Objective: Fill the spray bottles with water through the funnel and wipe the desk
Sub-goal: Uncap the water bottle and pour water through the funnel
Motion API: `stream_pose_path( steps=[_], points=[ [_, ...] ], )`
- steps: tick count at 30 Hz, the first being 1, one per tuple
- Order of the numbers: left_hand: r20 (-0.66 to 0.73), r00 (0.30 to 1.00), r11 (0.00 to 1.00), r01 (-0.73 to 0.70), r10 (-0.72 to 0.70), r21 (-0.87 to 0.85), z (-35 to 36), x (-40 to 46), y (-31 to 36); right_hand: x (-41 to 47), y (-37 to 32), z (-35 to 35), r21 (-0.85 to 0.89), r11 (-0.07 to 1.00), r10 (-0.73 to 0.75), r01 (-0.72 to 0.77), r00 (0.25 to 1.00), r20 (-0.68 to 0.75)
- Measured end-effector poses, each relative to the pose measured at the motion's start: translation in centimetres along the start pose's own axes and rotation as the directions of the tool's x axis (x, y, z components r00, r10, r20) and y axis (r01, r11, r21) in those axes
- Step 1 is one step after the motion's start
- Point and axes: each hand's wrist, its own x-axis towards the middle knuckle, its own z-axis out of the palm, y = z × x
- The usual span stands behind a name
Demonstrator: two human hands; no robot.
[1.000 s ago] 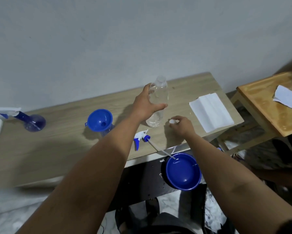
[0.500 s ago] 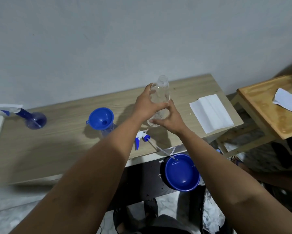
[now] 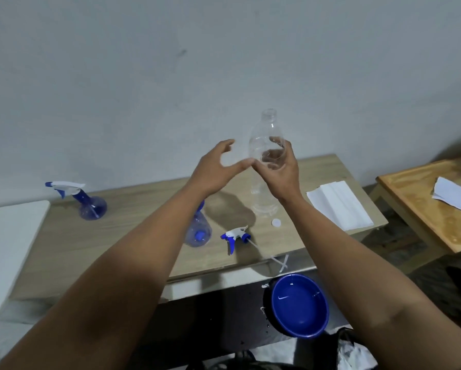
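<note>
a loose spray head (image 3: 234, 234) and white cap (image 3: 276, 222) lie on the desk (image 3: 133, 236). right hand (image 3: 280, 172) grips a raised clear bottle (image 3: 264, 145); left hand (image 3: 213, 169) spread beside it, holding nothing.

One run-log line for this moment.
right hand: holds clear bottle, uncapped | left hand: open beside it | white cap: on desk

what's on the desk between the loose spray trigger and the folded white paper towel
In the head view, a small white bottle cap lies there on the desk, just below the clear bottle held in the right hand.
</note>
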Motion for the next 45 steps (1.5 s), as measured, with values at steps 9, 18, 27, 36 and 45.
stream_pose_path(
  steps=[9, 18, 27, 36, 45],
  points=[
    [-0.048, 0.982, 0.970, 0.186, -0.181, 0.159, -6.5, -5.3, -9.3, -0.8, -2.4, 2.8, -0.118, 0.992, 0.081, -0.042, 0.935, 0.346],
    [0.070, 0.972, 0.954, 0.206, -0.226, 0.219, -6.5, -6.5, -13.2, -4.2, -1.7, 4.4, -0.474, 0.876, 0.353, -0.093, 0.793, 0.497],
    [0.049, 0.985, 0.975, 0.153, -0.163, 0.162, -6.2, -6.5, -14.5, -5.8, -0.6, 4.1, -0.644, 0.763, 0.476, -0.058, 0.725, 0.498],
    [0.011, 0.988, 0.983, 0.151, -0.153, 0.106, -6.1, -6.7, -14.3, -5.8, -1.3, 4.3, -0.718, 0.696, 0.519, 0.001, 0.690, 0.504],
    [0.010, 0.988, 0.984, 0.152, -0.153, 0.097, -6.2, -6.6, -14.2, -5.1, -2.5, 4.8, -0.773, 0.633, 0.546, 0.045, 0.682, 0.486]
  ],
)
